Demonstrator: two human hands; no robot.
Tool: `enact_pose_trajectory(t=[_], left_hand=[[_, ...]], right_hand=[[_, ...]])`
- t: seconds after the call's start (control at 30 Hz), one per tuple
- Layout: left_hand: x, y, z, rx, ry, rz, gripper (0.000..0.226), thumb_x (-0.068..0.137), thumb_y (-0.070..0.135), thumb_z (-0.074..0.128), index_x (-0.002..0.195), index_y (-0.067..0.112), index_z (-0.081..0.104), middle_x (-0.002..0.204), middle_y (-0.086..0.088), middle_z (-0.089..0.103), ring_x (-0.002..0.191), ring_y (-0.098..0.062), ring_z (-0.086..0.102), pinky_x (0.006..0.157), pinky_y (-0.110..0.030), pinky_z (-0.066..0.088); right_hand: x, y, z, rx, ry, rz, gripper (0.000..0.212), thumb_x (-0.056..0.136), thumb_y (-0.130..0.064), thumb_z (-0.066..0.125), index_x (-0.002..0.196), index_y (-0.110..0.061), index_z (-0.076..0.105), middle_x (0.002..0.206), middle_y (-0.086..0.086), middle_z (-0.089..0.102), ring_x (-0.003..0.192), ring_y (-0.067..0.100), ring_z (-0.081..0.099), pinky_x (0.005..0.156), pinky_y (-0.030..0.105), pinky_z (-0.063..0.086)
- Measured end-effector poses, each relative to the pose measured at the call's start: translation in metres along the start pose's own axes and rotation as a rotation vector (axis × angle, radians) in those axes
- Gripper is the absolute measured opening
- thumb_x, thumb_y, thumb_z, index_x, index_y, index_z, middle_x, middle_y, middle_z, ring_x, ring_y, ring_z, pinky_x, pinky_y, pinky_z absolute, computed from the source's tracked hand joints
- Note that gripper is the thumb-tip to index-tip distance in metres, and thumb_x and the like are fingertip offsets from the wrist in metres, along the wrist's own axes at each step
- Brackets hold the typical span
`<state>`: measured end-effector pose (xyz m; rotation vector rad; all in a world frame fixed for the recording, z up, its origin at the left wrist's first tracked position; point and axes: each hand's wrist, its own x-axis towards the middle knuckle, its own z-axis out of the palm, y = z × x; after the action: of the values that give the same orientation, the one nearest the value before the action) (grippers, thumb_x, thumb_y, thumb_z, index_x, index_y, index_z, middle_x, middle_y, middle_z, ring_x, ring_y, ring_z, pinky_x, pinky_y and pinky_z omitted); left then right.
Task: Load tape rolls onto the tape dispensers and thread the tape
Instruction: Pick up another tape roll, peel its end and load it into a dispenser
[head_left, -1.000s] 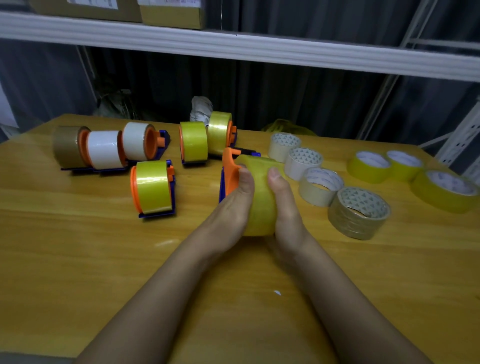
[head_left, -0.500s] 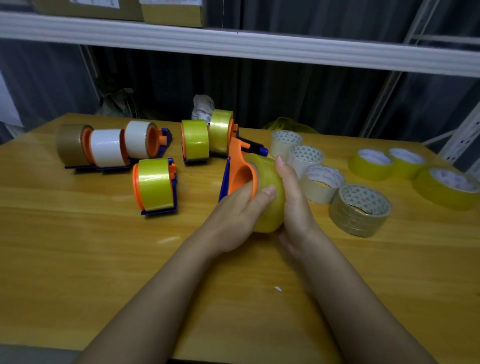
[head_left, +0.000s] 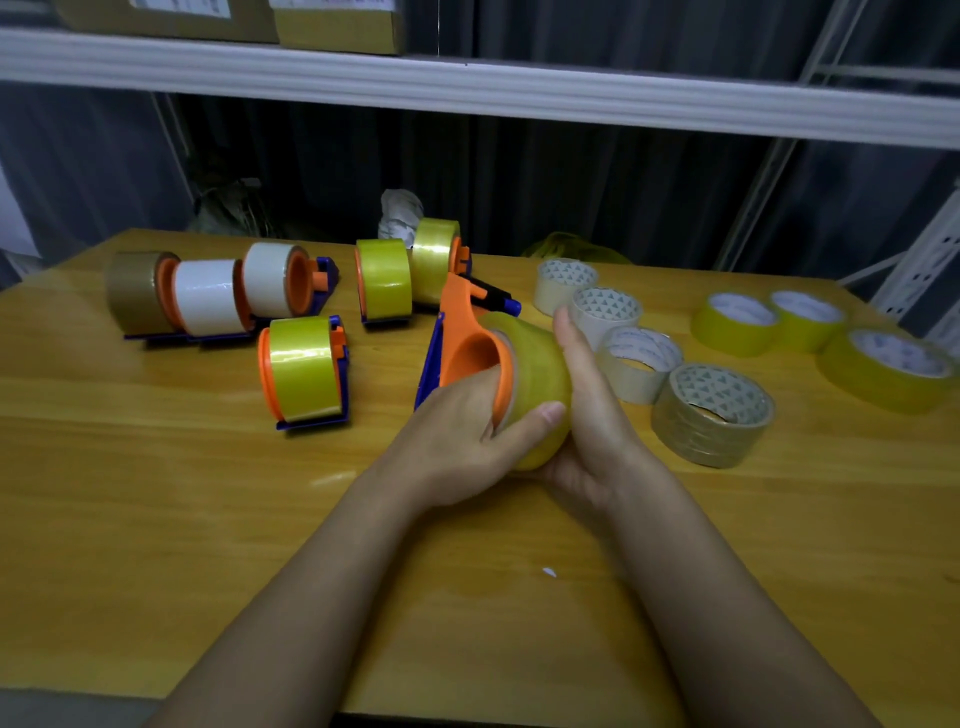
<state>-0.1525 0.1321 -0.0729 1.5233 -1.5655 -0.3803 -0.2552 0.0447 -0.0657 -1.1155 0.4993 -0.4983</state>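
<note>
Head view: glossy yellow tape roll (head_left: 537, 374)

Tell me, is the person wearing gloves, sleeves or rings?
No. The left hand and right hand are bare: no gloves, and no rings or watch that show. Both forearms are bare too, with no sleeve in view as far as the picture's bottom edge. The fingernails look short and plain.
</note>
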Motion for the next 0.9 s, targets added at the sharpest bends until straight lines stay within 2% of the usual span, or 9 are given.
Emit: enact_pose_trajectory(t=[0.13, 0.23, 0.3, 0.37, 0.47, 0.57, 0.63, 0.73, 0.9], left_hand=[[0.003, 0.0, 0.002, -0.16, 0.064, -0.039, 0.042, 0.09, 0.048, 0.051, 0.12, 0.02, 0.057, 0.105, 0.008, 0.066, 0.102, -0.007, 0.062, 0.089, -0.037, 0.051], [0.006, 0.003, 0.0, -0.418, 0.122, -0.071, 0.038, 0.093, 0.031, 0.052, 0.127, 0.016, 0.055, 0.117, 0.004, 0.066, 0.114, -0.008, 0.059, 0.096, -0.03, 0.048], [0.007, 0.005, -0.005, -0.538, 0.17, -0.081, 0.029, 0.094, 0.027, 0.053, 0.121, 0.016, 0.058, 0.109, 0.006, 0.069, 0.106, -0.007, 0.064, 0.086, -0.022, 0.051], [0.008, 0.002, -0.007, -0.653, 0.205, -0.13, 0.025, 0.091, 0.028, 0.05, 0.114, 0.02, 0.059, 0.096, 0.009, 0.072, 0.092, -0.005, 0.068, 0.07, -0.015, 0.051], [0.011, -0.007, -0.01, -0.749, 0.221, -0.192, 0.037, 0.092, 0.04, 0.051, 0.122, 0.02, 0.058, 0.111, -0.003, 0.07, 0.105, -0.017, 0.066, 0.081, -0.026, 0.054], [0.013, -0.007, -0.009, -0.732, 0.289, -0.25, 0.05, 0.092, 0.052, 0.044, 0.122, 0.015, 0.06, 0.11, -0.009, 0.07, 0.105, -0.023, 0.066, 0.09, -0.038, 0.05], [0.014, -0.006, -0.008, -0.666, 0.322, -0.252, 0.056, 0.092, 0.057, 0.037, 0.114, 0.013, 0.065, 0.102, -0.006, 0.072, 0.099, -0.02, 0.067, 0.088, -0.034, 0.05], [0.013, -0.005, -0.008, -0.613, 0.3, -0.231, 0.042, 0.099, 0.045, 0.035, 0.101, 0.017, 0.067, 0.091, 0.006, 0.073, 0.091, -0.006, 0.067, 0.079, -0.017, 0.049], [0.01, -0.013, -0.009, -0.636, 0.31, -0.173, 0.031, 0.081, 0.031, 0.051, 0.104, 0.013, 0.063, 0.095, -0.004, 0.068, 0.093, -0.017, 0.065, 0.079, -0.026, 0.052]], right_hand=[[0.0, 0.0, 0.002, -0.061, -0.022, -0.027, 0.059, 0.09, -0.068, 0.035, 0.105, -0.025, 0.072, 0.104, 0.006, 0.074, 0.103, 0.023, 0.069, 0.096, 0.049, 0.05], [0.002, 0.006, 0.003, -0.201, -0.028, -0.076, 0.064, 0.079, -0.076, 0.049, 0.129, -0.037, 0.057, 0.127, -0.003, 0.064, 0.118, 0.019, 0.06, 0.102, 0.053, 0.045], [0.007, 0.01, -0.002, -0.274, -0.067, -0.13, 0.077, 0.074, -0.075, 0.057, 0.141, -0.038, 0.043, 0.138, -0.004, 0.055, 0.124, 0.019, 0.055, 0.103, 0.051, 0.044], [0.009, 0.01, -0.005, -0.311, -0.108, -0.192, 0.074, 0.078, -0.058, 0.059, 0.145, -0.038, 0.035, 0.136, -0.005, 0.055, 0.121, 0.016, 0.057, 0.098, 0.043, 0.049], [0.008, 0.012, -0.004, -0.398, -0.069, -0.32, 0.065, 0.08, -0.041, 0.058, 0.141, -0.04, 0.036, 0.124, -0.015, 0.055, 0.112, -0.006, 0.056, 0.092, 0.02, 0.049], [0.01, 0.017, -0.001, -0.714, 0.159, -0.478, 0.05, 0.073, -0.063, 0.056, 0.121, -0.053, 0.047, 0.127, -0.018, 0.049, 0.126, 0.003, 0.042, 0.106, 0.034, 0.04], [0.01, 0.021, 0.001, -0.783, 0.208, -0.556, 0.048, 0.075, -0.064, 0.053, 0.115, -0.038, 0.057, 0.12, -0.013, 0.055, 0.12, 0.01, 0.047, 0.104, 0.037, 0.042], [0.007, 0.023, 0.008, -0.623, 0.117, -0.567, 0.035, 0.085, -0.045, 0.059, 0.111, -0.021, 0.06, 0.103, -0.005, 0.065, 0.098, 0.01, 0.061, 0.088, 0.028, 0.049], [0.006, 0.026, 0.009, -0.538, 0.071, -0.576, 0.033, 0.092, -0.034, 0.055, 0.12, -0.017, 0.057, 0.108, 0.0, 0.064, 0.097, 0.015, 0.061, 0.081, 0.022, 0.051]])
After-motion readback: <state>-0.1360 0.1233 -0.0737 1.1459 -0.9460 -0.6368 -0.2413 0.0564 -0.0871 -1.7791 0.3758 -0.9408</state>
